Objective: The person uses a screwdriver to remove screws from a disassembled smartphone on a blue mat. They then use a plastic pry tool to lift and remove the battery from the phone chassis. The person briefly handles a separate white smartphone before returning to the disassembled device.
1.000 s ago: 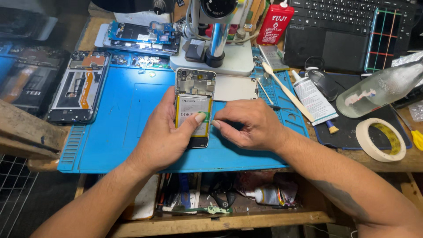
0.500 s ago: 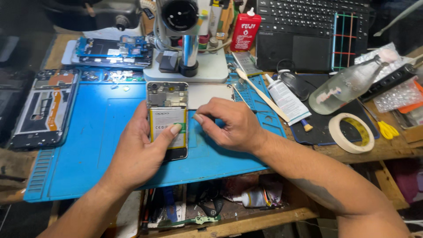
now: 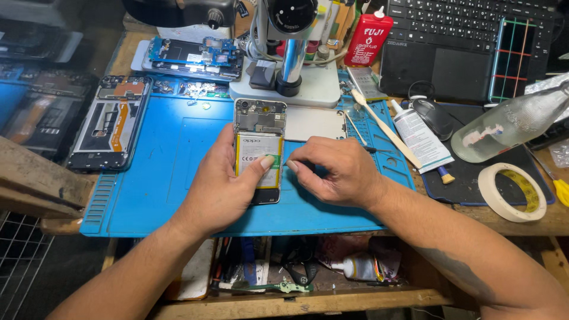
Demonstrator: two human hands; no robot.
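Head camera, looking down on a repair bench: a person works on an opened phone (image 3: 259, 151) lying back-side up on a blue work mat (image 3: 160, 172), its battery and upper circuit board exposed. The left hand (image 3: 222, 186) grasps the phone along its left edge, thumb pressed across the lower part of the battery. The right hand (image 3: 335, 172) is pinched shut just beside the phone's right edge, thumb and forefinger closed on something too small to make out, possibly a thin tool or tab. The work appears to be at the battery stage of a teardown; whatever move follows seems to call for a steady hold and light, careful force near the cell.

Around the mat: a red, white-capped fluid bottle (image 3: 367, 38) stands at the back, a white glue tube (image 3: 419, 139) with dark print lies to the right, and a clear bottle (image 3: 510, 121) lies on its side with a white and red label. A roll of pale tape (image 3: 512, 191) sits at far right. A second stripped phone frame (image 3: 109, 121) rests on the left, beneath a microscope stand (image 3: 290, 71).
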